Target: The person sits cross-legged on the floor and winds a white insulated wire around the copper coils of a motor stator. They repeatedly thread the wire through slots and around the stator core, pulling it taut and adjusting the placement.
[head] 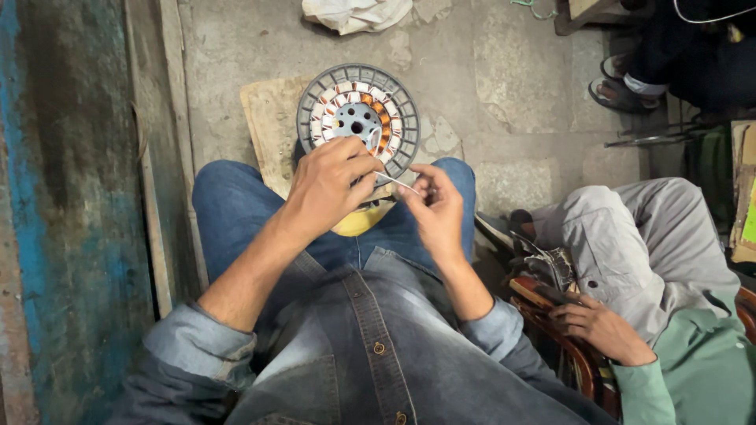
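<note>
Denim knees brace the stator (358,118) at twelve o'clock; left hand (327,185) and right hand (435,206) each pinch what looks like thin white sleeving (396,183), best kept taut.

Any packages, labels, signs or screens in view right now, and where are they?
Flat cardboard-like pack: right edge, tan with a bright green patch, mostly cut off.
No signs or screens show.
The round grey motor stator at the person's knees shows no label.

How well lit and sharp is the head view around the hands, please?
Head view: soft, even light, no glare; the left hand, right hand and round motor stator look sharp, the thin white strip between them slightly blurred; frame edges bend from wide-angle distortion, and the top right corner lies dark.
</note>
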